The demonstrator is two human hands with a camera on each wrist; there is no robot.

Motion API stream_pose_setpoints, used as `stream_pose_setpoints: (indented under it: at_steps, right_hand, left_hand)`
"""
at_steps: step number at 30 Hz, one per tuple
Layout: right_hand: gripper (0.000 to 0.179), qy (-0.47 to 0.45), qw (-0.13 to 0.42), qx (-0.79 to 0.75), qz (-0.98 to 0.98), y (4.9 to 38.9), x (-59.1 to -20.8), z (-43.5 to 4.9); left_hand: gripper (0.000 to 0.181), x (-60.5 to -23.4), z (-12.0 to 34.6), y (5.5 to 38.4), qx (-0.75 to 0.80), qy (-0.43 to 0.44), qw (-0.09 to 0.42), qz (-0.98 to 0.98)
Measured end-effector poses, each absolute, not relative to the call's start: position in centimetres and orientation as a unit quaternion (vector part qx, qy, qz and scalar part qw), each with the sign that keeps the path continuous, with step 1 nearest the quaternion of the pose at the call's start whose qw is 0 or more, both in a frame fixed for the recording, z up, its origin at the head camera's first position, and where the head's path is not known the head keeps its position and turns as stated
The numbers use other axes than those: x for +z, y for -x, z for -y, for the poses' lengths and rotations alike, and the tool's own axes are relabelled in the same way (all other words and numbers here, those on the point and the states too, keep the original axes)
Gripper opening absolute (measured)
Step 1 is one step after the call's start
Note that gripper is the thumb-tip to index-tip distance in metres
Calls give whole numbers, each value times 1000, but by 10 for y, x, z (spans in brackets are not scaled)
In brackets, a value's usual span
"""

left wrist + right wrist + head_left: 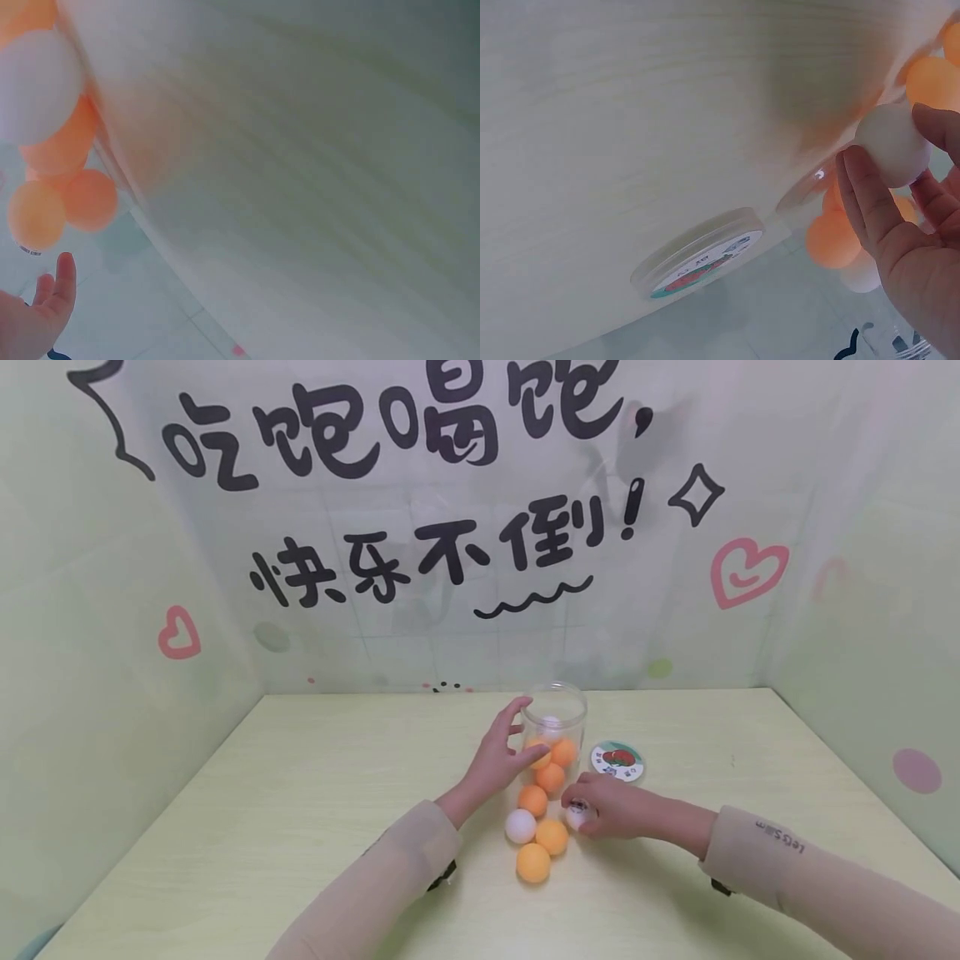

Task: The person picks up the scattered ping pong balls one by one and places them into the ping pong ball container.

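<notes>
Right hand (615,806), half curled, pinching white ball (892,145)

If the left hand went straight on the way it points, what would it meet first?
Most likely the clear jar: in the head view the left hand points at its side. Whether they touch already is unclear.
</notes>
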State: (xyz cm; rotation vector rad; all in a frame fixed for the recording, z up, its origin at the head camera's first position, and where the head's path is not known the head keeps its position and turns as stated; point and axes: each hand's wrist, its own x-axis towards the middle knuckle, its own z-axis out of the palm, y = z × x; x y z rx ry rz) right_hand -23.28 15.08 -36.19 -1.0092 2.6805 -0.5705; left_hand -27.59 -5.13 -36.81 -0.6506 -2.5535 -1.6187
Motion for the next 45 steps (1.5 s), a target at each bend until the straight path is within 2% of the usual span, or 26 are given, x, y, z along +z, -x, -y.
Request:
stream_pose_setpoints:
  at_steps: [7, 16, 23, 36, 41, 45]
  right_hand:
    - [28, 356, 84, -178, -914, 234, -350, -155]
    - [27, 378, 48, -154, -912, 235, -330, -160]
    - [28, 355, 71, -158, -919, 237, -309, -160]
    - [29, 352, 60, -125, -926, 243, -271, -161]
    - [32, 327, 78, -125, -933, 246, -255, -158]
    - [33, 330, 60, -126, -933, 249, -244, -157]
  left_hand:
    - [71, -367, 51, 275, -523, 199, 15, 828]
    - [68, -367, 51, 274, -522, 215, 33, 825]
    - [68, -368, 51, 275, -527, 211, 27, 823]
    - [70, -367, 51, 275, -524, 198, 12, 829]
    - [70, -367, 51, 274, -526, 198, 9, 827]
    - [70, -367, 51, 274, -525, 199, 8, 827]
